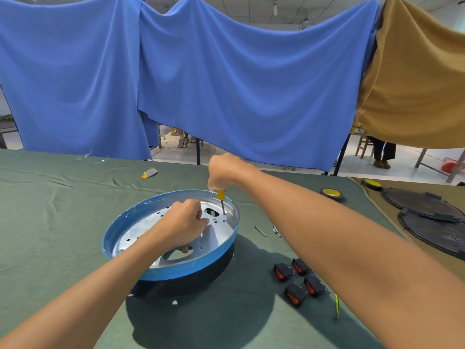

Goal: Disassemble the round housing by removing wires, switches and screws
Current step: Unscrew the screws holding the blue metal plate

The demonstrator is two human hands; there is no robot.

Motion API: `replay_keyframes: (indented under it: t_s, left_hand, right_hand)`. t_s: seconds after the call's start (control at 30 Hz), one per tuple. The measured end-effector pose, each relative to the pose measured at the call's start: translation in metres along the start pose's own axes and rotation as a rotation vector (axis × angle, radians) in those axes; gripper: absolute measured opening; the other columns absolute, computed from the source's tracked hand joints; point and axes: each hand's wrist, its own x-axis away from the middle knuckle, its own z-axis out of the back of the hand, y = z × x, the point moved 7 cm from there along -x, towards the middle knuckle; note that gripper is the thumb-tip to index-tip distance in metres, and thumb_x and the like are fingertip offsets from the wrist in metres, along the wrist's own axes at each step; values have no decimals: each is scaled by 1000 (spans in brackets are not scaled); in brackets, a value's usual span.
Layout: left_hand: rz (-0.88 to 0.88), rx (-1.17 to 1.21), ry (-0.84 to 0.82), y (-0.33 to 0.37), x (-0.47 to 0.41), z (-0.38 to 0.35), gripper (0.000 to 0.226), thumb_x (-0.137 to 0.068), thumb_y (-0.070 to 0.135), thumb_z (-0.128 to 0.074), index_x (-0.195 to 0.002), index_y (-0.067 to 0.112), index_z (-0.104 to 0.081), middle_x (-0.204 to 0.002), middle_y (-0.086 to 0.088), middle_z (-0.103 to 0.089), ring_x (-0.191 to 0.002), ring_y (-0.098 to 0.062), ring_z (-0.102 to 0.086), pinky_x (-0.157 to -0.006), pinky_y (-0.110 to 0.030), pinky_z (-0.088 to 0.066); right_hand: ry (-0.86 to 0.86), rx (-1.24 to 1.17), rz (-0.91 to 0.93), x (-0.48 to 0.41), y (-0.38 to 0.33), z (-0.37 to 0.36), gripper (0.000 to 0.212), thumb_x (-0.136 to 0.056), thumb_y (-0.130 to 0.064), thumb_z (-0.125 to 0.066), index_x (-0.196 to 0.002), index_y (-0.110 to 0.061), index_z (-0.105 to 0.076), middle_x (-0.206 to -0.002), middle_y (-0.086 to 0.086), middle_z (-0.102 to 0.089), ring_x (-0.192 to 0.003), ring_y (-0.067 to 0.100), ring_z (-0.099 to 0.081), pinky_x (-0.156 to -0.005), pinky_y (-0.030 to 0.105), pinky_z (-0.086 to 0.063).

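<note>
The round housing (120, 230) stands tilted on the green cloth, with a blue rim, a black side and a silver perforated plate inside. My left hand (185, 226) rests on that plate with curled fingers; a fingertip shows through a cut-out below. My right hand (222, 173) grips a yellow-handled screwdriver (221, 197) held upright, its tip set on the plate near the far rim. Several black rocker switches (299, 280) with red buttons lie on the cloth to the right of the housing.
Loose screws (260, 230) lie right of the housing. A yellow-green wire piece (336, 307) lies near the switches. Two tape rolls (331, 193) and two black round covers (422, 205) sit at the right. A small yellow-grey item (149, 173) lies farther back. Blue and tan cloths hang behind.
</note>
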Motion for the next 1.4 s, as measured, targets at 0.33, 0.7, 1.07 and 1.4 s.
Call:
replay_keyframes:
  t_s: [0.33, 0.7, 1.07, 1.4]
  left_hand:
    - [11, 46, -91, 1, 4, -17, 27, -97, 29, -57, -74, 16, -50, -64, -5, -63, -30, -12, -53, -32, -16, -33]
    - [-6, 46, -24, 4, 1, -3, 35, -94, 31, -61, -66, 14, -49, -64, -3, -59, -46, -19, -55, -40, -23, -35]
    - [-51, 60, -33, 5, -3, 13, 39, -89, 35, -67, -62, 12, -52, -63, -2, -54, -62, -18, -46, -57, -30, -34]
    - [-63, 63, -23, 10, 1, 7, 41, -94, 33, -61, -61, 14, -45, -67, -2, -52, -65, -21, -46, -59, -30, -34]
  right_hand:
    - [-337, -34, 73, 14, 7, -23, 10, -85, -15, -72, -91, -6, -71, -71, 4, -58, -58, 18, -48, -51, 23, -43]
    - [-285, 130, 117, 13, -5, -4, 11, -86, -14, -70, -95, -9, -72, -78, 3, -61, -56, 15, -49, -42, 19, -38]
    - [-244, 158, 112, 6, -12, 11, 12, -85, -14, -69, -93, -8, -63, -68, 3, -54, -50, 15, -43, -35, 15, -34]
    - [-98, 98, 91, 3, -9, 27, 27, -77, -26, -77, -67, -12, -56, -60, 0, -55, -49, 15, -48, -41, 19, -36]
